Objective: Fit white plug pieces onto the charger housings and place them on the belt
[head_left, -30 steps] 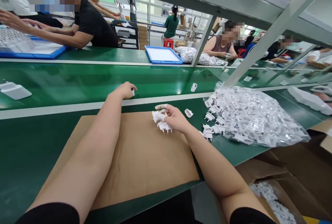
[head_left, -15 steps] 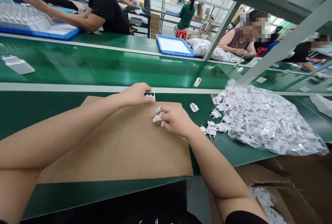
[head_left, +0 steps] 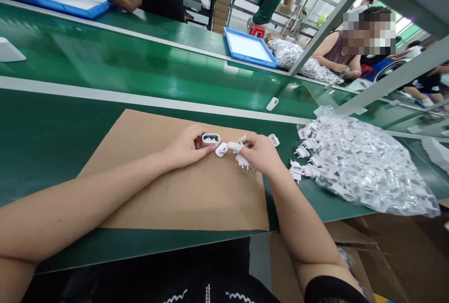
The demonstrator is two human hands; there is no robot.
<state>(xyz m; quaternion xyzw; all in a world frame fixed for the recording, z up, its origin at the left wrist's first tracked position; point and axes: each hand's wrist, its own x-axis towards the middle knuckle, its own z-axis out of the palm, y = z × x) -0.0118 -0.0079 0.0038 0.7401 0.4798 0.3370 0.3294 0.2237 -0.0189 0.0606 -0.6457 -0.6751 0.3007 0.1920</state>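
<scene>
While our left hand [head_left: 185,147] curls snugly around a white charger housing [head_left: 211,143], our right hand [head_left: 264,154] pinches a plug cap [head_left: 221,150] at its fingertips just beside it, pronged caps [head_left: 242,160] bunched beneath that hand, a plastic bag of caps [head_left: 372,167] to its right.

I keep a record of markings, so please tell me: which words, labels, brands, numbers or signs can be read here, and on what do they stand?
None can be read.
White case and white plug: no lettering can be made out.
Bag of plugs: too small to tell.
Wearer's black shirt: white marks, not readable as letters.
Boxes at the back: too blurred.
</scene>
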